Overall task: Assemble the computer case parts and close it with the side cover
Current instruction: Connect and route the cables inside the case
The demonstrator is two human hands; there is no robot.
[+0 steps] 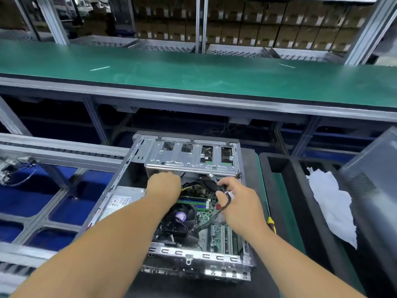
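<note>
The light is even and quite bright, coming from above, with soft pale reflections on the green conveyor belt [193,72] and small glare on the metal edges of the computer case [193,160]. Shadows are weak. The wide lens bends straight lines near the borders. The stacked boxes [268,26] behind are blurred, and the corners look smeared and less sharp.

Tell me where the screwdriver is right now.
In the head view, the screwdriver lies right of the open case, just past the right hand's wrist; only its yellow handle shows.
</note>
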